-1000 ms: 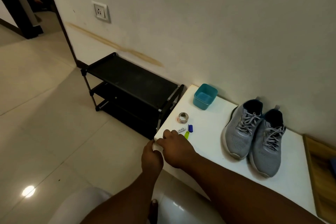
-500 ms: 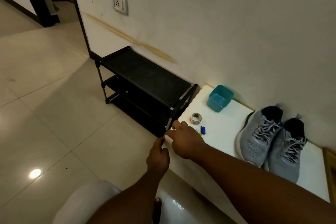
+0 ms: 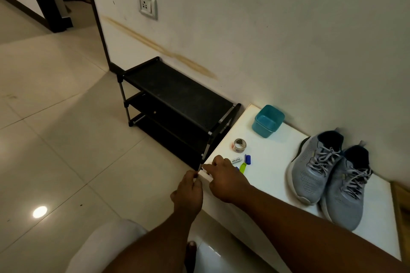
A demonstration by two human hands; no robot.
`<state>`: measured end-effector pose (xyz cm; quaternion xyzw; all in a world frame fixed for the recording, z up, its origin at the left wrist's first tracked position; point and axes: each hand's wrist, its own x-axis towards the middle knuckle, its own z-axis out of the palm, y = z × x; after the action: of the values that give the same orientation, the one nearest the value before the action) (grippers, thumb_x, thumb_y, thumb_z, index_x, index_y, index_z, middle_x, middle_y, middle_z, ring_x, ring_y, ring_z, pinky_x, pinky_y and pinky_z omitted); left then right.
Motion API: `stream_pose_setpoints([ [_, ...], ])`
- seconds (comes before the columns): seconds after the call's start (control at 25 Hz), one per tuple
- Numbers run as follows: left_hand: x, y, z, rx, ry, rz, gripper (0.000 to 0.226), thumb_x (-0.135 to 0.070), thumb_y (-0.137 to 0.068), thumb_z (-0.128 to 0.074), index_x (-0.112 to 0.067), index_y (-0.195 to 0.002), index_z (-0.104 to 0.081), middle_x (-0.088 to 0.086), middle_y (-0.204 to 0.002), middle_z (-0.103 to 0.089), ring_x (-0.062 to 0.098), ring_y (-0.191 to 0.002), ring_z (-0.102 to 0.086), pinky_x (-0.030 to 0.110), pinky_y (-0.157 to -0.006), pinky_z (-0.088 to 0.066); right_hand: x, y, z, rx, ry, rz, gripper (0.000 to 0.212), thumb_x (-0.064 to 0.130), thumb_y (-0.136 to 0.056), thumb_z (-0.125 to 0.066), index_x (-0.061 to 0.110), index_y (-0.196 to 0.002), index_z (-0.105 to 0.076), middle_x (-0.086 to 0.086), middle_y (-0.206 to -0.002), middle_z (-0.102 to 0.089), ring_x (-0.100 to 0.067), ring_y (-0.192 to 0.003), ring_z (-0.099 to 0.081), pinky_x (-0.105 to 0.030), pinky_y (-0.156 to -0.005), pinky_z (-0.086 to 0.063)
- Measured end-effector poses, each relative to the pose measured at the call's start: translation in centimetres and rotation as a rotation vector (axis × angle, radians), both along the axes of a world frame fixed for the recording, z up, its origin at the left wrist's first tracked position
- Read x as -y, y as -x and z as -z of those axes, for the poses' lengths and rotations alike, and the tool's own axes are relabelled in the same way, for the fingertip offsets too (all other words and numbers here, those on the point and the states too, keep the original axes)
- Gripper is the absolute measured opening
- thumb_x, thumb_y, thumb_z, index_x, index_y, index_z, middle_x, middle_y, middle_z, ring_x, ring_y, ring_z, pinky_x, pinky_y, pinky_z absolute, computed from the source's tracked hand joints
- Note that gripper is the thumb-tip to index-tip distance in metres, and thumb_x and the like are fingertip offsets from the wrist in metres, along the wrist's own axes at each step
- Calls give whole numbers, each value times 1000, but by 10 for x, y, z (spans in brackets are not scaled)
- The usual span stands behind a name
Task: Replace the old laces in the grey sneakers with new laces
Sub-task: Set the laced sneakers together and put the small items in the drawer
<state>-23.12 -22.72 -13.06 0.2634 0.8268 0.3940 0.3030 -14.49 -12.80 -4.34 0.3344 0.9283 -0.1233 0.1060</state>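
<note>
While both hands point(image 3: 208, 182) meet — two sneakers point(image 3: 328, 175), laced.

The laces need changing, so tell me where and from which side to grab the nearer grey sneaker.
Take the nearer grey sneaker at its dark heel collar, which gapes open at the wall end, thumb inside. Come from above and from the right: its left flank lies against the other sneaker, and the wall looks close behind the heels.

Blue item point(image 3: 237, 168) under right hand point(image 3: 224, 178) (unidentifiable), label unreadable
</note>
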Motion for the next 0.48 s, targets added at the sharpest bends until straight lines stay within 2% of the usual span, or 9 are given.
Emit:
stream_pose_setpoints([
  [0.04,2,-1,-2,-45,17,-16,19,-39,-104,-36,-37,-109,-54,-10,-94,-65,16,-93,-62,41,-96,-34,2,-3,2,-25,6,14,57,26,-95,-61,27,-149,-45,-5,-145,-42,-25,-131,-45,-36,-103,-49],
  [0.12,-2,-1,-13,-57,90,-53,38,-61,-101,-28,-33,-99,-55,-12,-89,-61,17,-92,-62,41,-92,-34,7,-10,6,-94,-9,74,47,28,-96,-59,23,-143,-49,-5,-139,-47,-24,-127,-49,-33,-100,-49],
  [0.24,-13,12,-31,15,318,1,64,-80,-90,-28,-26,-108,-57,-2,-103,-61,25,-103,-59,43,-87,-32,26,-32,9,-160,-29,198,29,30,-99,-54,19,-126,-56,-5,-127,-56,-21,-118,-56,-29,-94,-49],
  [0.28,-15,19,-36,4,392,62,67,-79,-89,-31,-24,-115,-58,3,-113,-62,27,-108,-58,44,-88,-32,35,-42,10,-161,-37,223,26,31,-99,-53,19,-122,-58,-4,-124,-59,-20,-115,-58,-29,-94,-49],
  [0.36,-14,30,-41,-73,507,195,55,-63,-89,-45,-23,-124,-57,7,-128,-61,30,-115,-56,46,-94,-33,56,-70,15,-150,-30,280,29,36,-100,-49,21,-122,-60,-2,-121,-63,-19,-114,-61,-29,-95,-48],
  [0.48,-13,32,-50,-221,627,274,39,-45,-87,-53,-25,-121,-61,6,-127,-62,28,-115,-56,44,-98,-34,83,-112,23,-91,45,350,34,47,-99,-44,25,-118,-62,0,-118,-64,-20,-111,-61,-33,-93,-48],
])
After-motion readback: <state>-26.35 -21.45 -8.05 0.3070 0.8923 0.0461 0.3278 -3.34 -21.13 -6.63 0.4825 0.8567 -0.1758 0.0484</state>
